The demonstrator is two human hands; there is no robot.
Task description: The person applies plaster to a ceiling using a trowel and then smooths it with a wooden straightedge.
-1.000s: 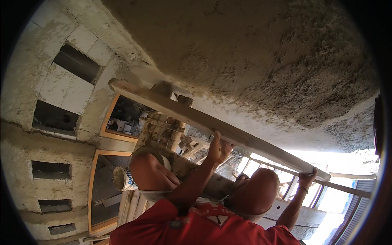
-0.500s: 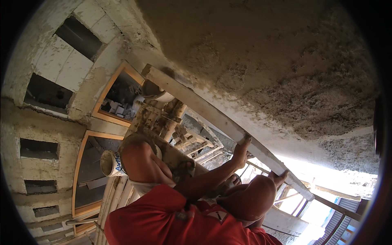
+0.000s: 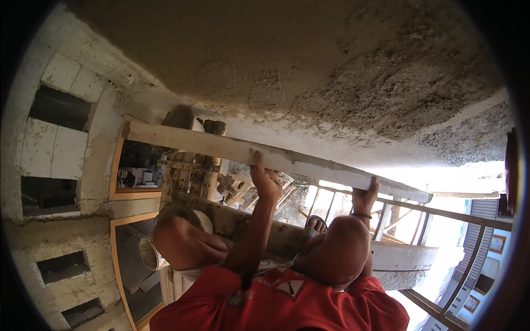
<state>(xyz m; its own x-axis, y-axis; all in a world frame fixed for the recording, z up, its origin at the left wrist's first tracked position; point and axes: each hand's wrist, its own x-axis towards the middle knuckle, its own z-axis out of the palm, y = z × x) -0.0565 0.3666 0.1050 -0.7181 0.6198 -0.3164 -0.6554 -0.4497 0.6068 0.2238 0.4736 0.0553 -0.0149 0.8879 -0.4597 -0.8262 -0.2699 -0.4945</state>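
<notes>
In the head view, a long, straight, pale grey-tan plank point(image 3: 309, 167) with a flat face spans the space just above both hands, running on past the fingers on either side. Its broad face is dull and smudged, with darker, damp-looking patches along the upper edge; the squared end left of the left fingers is browner, and the end right of the right fingers looks narrower and lies lower. Whether it is wood or metal cannot be told.

The left hand point(image 3: 266, 181) pinches the lower edge, thumb pressed upright on the near face, the other fingers curled behind, their tips hidden. The right hand point(image 3: 364, 202), with a dark band point(image 3: 361, 215) at its wrist, grips likewise, one digit upright on the face and the rest mostly hidden behind.

Above the fingers spreads a brown-grey mortar-coated surface point(image 3: 265, 60), smoother to the left and coarsely pitted to the right; whether the plank touches it is unclear. Left of the left fingers stands an orange-brown window frame point(image 3: 138, 195), and lower left of them a whitish bucket point(image 3: 148, 254). Below both hands are bare knees and a red shirt point(image 3: 331, 306).
</notes>
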